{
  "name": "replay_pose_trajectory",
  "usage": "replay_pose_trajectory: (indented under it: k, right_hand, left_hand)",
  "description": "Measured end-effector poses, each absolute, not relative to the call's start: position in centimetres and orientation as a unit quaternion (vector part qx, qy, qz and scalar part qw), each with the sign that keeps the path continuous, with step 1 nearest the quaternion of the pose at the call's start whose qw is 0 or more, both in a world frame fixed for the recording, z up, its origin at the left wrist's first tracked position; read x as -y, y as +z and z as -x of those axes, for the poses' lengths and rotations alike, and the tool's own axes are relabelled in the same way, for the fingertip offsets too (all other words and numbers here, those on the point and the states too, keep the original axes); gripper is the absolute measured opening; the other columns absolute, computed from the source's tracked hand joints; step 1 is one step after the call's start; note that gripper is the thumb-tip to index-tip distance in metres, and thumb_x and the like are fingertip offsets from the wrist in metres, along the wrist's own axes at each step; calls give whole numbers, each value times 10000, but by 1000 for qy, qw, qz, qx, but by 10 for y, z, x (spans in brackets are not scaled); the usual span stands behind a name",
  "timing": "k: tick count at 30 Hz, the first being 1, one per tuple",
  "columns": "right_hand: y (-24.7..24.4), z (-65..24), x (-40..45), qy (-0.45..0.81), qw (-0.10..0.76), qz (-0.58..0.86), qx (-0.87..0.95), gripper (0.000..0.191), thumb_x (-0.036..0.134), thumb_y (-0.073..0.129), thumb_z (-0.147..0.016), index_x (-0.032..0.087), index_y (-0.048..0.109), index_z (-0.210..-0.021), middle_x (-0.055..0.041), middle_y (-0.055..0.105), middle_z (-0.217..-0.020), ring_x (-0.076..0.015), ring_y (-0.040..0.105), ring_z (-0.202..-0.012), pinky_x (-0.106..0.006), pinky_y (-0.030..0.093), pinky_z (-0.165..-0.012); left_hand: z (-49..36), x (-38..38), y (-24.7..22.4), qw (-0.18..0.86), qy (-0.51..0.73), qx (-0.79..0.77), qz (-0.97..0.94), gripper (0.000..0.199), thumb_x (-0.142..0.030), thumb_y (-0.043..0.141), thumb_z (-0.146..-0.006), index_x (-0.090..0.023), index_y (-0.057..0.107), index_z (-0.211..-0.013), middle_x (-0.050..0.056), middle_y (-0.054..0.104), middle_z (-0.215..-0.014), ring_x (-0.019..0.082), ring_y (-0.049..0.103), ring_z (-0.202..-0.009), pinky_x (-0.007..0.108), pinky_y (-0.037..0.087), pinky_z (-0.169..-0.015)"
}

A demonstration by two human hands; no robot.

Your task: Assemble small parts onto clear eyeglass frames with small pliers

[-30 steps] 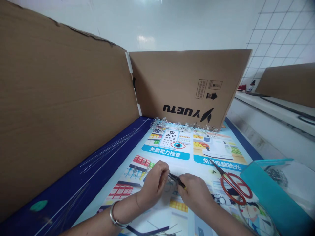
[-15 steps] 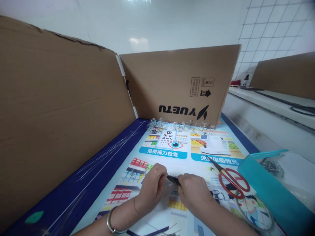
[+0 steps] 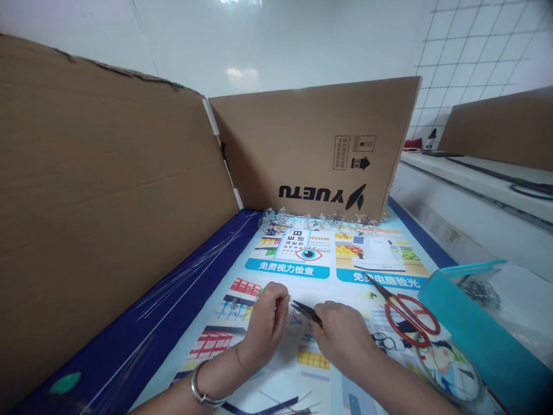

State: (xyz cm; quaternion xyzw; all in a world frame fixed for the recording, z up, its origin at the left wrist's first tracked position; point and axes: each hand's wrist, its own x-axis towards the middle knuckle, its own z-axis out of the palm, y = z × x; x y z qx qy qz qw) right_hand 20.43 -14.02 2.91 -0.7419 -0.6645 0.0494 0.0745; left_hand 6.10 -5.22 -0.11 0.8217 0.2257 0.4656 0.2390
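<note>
My right hand (image 3: 343,329) is wrapped round dark-jawed pliers (image 3: 308,312), with the handles hidden in the palm. Their narrow tips point left at the fingertips of my left hand (image 3: 268,318), a small gap away. That left hand is closed in a pinch on a thin piece of wire (image 3: 290,298), mostly hidden by the fingers. A faint wire loop hangs just below the plier tips; I cannot tell what it is joined to. Red-handled scissors (image 3: 410,318) lie to the right of my right hand.
Tall cardboard panels (image 3: 302,144) stand at the back and left. Several small wire pieces (image 3: 319,222) line the back panel's foot. A teal box (image 3: 484,340) holding coiled wire sits at right, beside a clear round dish or ring (image 3: 475,392). Cut wire lengths (image 3: 298,403) lie in front.
The plier tips have drawn back from my left fingertips, slightly right and downward, so a gap shows. My left hand has risen a little and still pinches the wire.
</note>
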Motion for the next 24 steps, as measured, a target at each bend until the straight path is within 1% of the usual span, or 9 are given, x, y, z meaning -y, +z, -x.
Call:
replay_pose_trajectory:
  k: [9, 17, 24]
  right_hand:
    - [26, -201, 143, 36, 85, 740, 666, 167, 219, 412, -755, 191, 574, -786, -49, 629, -781, -200, 584, -712, -276, 343, -579]
    - [25, -202, 141, 25, 82, 740, 668, 166, 239, 423, -765, 198, 583, -783, -44, 620, -767, -193, 575, -701, -272, 329, -575]
    - [22, -205, 139, 14, 57, 733, 678, 133, 201, 460, -745, 198, 590, -769, -34, 626, -759, -184, 569, -698, -263, 291, -550]
  left_hand:
    - [-63, 55, 0, 241, 479, -232, -812, 106, -79, 367, -827, -175, 404, -805, 13, 425, -745, 144, 406, -696, 288, 342, -656]
    - [-61, 54, 0, 234, 475, -239, -814, 107, -91, 366, -832, -177, 404, -782, 4, 424, -722, 137, 401, -666, 279, 332, -637]
    - [-59, 50, -1, 238, 477, -242, -811, 98, -99, 355, -836, -177, 408, -807, 10, 432, -736, 141, 406, -677, 277, 339, -639]
